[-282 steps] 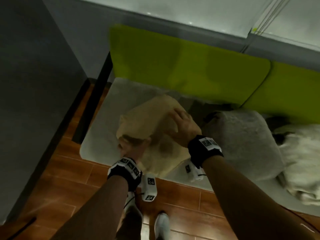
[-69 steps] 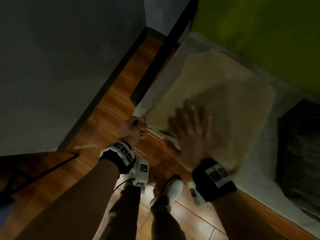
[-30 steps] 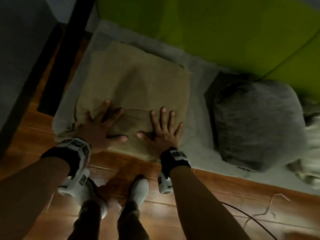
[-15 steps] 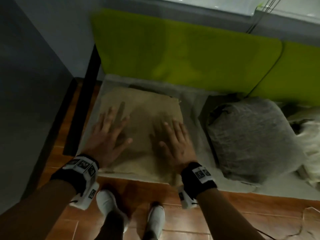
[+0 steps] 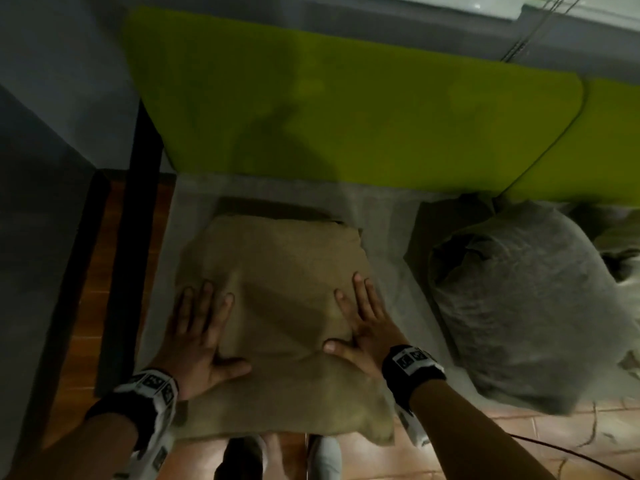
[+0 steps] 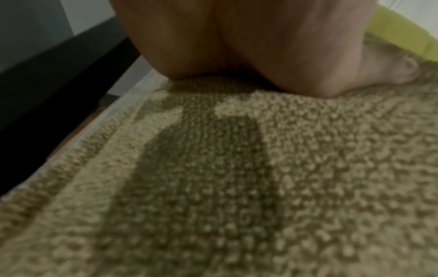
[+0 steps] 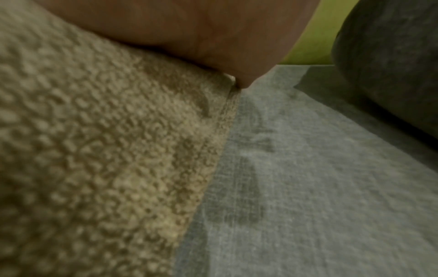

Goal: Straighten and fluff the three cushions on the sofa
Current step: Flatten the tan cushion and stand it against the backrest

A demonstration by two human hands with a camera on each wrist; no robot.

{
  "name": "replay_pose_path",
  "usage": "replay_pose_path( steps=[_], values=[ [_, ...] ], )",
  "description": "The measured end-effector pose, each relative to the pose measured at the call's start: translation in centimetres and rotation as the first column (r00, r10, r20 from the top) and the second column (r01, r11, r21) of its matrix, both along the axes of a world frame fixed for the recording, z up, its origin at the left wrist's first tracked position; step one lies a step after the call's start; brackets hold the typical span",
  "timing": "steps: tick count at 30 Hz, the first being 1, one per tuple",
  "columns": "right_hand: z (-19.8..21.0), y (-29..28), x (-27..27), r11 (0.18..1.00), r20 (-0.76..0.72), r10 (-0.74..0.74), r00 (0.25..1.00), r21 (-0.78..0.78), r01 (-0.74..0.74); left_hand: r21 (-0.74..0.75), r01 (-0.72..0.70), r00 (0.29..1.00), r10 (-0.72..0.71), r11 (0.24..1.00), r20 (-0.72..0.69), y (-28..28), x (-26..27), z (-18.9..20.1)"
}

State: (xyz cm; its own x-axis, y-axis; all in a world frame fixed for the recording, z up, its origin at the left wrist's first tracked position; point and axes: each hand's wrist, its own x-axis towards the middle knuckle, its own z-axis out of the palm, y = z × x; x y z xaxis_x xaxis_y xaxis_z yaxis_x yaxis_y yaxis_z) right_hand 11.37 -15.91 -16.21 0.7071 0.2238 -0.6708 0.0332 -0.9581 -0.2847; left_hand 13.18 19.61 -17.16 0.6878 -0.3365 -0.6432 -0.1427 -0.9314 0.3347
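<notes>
A tan, nubbly cushion (image 5: 280, 292) lies flat at the left end of the grey sofa seat (image 5: 394, 244), its near corner hanging over the front edge. My left hand (image 5: 197, 337) presses its left side with fingers straight and spread. My right hand (image 5: 363, 323) presses its right edge the same way. In the left wrist view my palm (image 6: 237, 41) rests on the tan cushion (image 6: 237, 178). The right wrist view has my right hand (image 7: 189, 28) on the tan cushion's (image 7: 94, 150) edge. A grey cushion (image 5: 530, 303) sits crumpled to the right. A pale third cushion (image 5: 623, 247) peeks in at the far right edge.
Green back pads (image 5: 346, 109) line the wall behind the seat. A black sofa frame (image 5: 135, 216) and a grey wall (image 5: 38, 202) bound the left side. Wooden floor (image 5: 485, 445) with a dark cable (image 5: 568, 455) lies in front, where my shoes (image 5: 322, 459) stand.
Both hands have slid apart to the tan cushion's left and right sides. The cushion's near end now bulges and overhangs the seat's front edge.
</notes>
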Motion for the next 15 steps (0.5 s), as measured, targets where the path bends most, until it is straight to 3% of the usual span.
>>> replay_pose_path(
  steps=[9,13,15],
  values=[
    [-2.1,-0.1,0.7,0.992,-0.064,-0.119,0.991,0.045,0.122,0.014,0.071,0.991,-0.069,0.997,-0.111,-0.9,2.2,-0.6],
    [0.7,-0.9,1.5,0.970,-0.053,-0.190,0.980,0.145,0.196,-0.047,0.084,0.990,-0.089,0.995,-0.105,-0.1,2.5,2.2],
    [3.5,-1.8,1.6,0.945,0.033,-0.279,0.960,0.186,0.269,-0.122,0.034,0.999,-0.037,0.992,-0.022,0.2,2.8,5.2]
  ],
)
